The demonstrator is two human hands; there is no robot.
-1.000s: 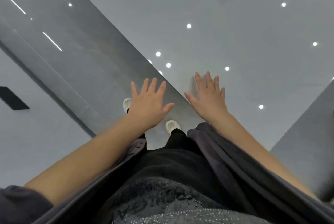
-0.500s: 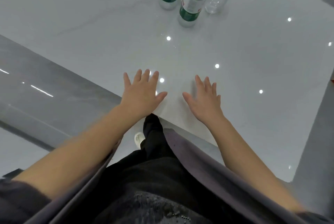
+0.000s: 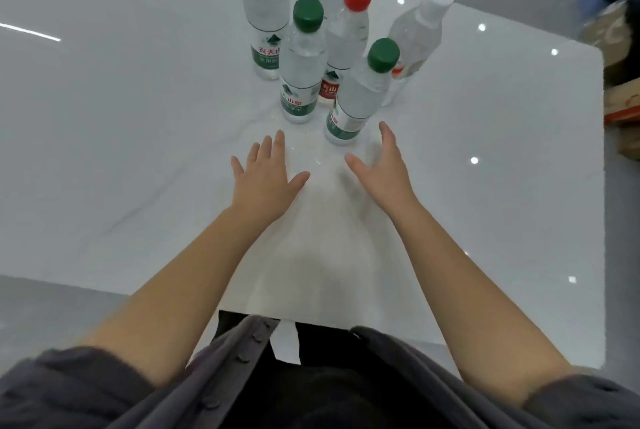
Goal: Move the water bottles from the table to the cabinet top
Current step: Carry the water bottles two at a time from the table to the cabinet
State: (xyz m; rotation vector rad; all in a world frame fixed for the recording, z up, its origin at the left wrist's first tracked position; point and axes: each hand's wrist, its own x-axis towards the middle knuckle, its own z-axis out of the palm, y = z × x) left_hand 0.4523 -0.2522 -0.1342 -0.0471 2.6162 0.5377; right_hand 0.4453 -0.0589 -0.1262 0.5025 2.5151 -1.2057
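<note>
Several clear water bottles stand upright in a cluster on the white table (image 3: 121,158). Nearest is a green-capped bottle (image 3: 360,96), with another green-capped one (image 3: 301,71) to its left. Behind them stand a red-capped bottle (image 3: 348,37), a white-capped bottle (image 3: 419,30) and two more green-capped ones, one at the far left of the cluster (image 3: 265,16). My left hand (image 3: 266,179) hovers flat and open just short of the bottles. My right hand (image 3: 381,168) is open, its fingertips close beside the base of the nearest bottle. Neither hand holds anything.
Cardboard boxes (image 3: 623,96) and dark items lie on the floor beyond the table's right edge. The table's near edge runs across just in front of my body. Grey floor shows at the left.
The view has swung up from the floor and table edge to the bottles. Both hands have reached forward across the table toward the cluster, staying open.
</note>
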